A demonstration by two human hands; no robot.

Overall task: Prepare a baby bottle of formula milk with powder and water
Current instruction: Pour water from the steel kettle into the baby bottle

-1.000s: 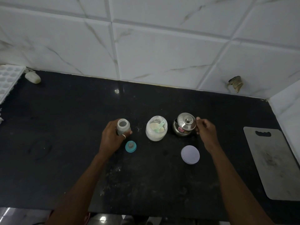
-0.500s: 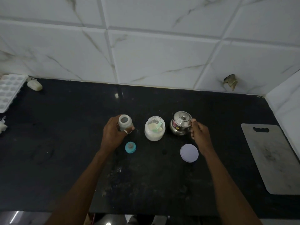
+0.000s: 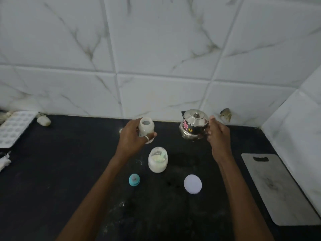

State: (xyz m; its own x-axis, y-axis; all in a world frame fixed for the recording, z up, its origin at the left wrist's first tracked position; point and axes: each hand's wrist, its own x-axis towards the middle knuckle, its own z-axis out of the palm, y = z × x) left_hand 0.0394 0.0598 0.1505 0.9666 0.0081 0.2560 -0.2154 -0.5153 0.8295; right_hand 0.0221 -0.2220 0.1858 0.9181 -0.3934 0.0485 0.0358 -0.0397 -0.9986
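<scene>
Your left hand is wrapped around the open baby bottle, holding it up off the black countertop with its mouth facing upward and nothing screwed on. Your right hand is closed on the handle side of the small steel kettle, lid on, which also looks lifted clear of the counter; the fingers hide the handle itself, so you cannot see exactly how they wrap it. Bottle and kettle are near each other but apart, with the kettle's spout pointing toward the bottle side.

Judging from how things lie, you are partway through. The powder jar stands open between your forearms, a green scoop resting inside it, and its pale round lid lies flat on the counter nearer you. The teal teat ring sits apart, to the left of the jar. A dusting of spilled powder shows on the counter by the jar. Whether powder is already in the bottle is hard to tell; its inside looks pale and cloudy, no more.

What seems left: bring the spout over the bottle mouth and pour the water, then screw on the teat ring, shake, and close the jar. The bottle mouth is narrow, so a slow tilt should matter. A grey cutting board lies unused at your right.
</scene>
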